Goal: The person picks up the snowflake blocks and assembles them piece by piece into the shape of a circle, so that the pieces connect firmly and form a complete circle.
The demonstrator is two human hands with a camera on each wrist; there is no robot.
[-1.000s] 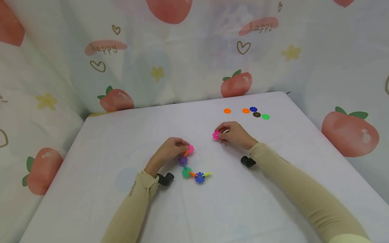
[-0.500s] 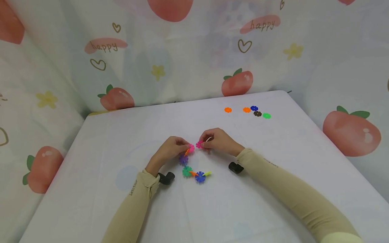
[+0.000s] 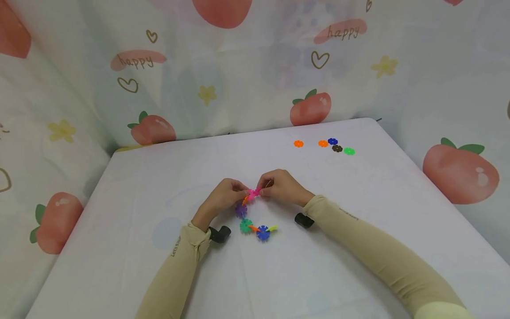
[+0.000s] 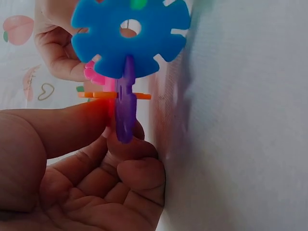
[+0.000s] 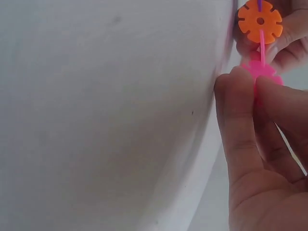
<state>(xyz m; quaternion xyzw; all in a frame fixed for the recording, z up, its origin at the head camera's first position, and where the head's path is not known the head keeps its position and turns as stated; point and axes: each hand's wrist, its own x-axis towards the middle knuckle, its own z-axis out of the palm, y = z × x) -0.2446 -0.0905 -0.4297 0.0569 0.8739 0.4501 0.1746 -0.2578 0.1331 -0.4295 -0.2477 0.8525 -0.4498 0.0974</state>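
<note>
My left hand (image 3: 223,196) pinches a pink notched snowflake disc (image 3: 251,195) at the upper end of a curved chain of slotted discs. Down the chain come an orange disc (image 5: 260,30), a purple disc (image 3: 241,210), a blue disc (image 4: 101,36) large in the left wrist view, a green disc (image 3: 245,226), a small orange disc (image 3: 253,228), a blue disc (image 3: 263,233) and a yellow-green disc (image 3: 272,228). Between thumb and fingertips my right hand (image 3: 283,188) holds another pink disc (image 5: 264,73). The two pink discs meet edge to edge, crosswise; whether their slots interlock I cannot tell.
At the far right of the white table (image 3: 179,283) lie two orange discs, one (image 3: 298,144) apart from the other (image 3: 322,143), with a dark blue disc (image 3: 332,141), a brown disc (image 3: 337,148) and a bright green disc (image 3: 349,151). A fruit-patterned cloth (image 3: 255,71) hangs behind.
My right hand has moved left and toward me with its pink disc, bringing it against the pink disc in my left hand. The left hand and the chain have stayed nearly still.
</note>
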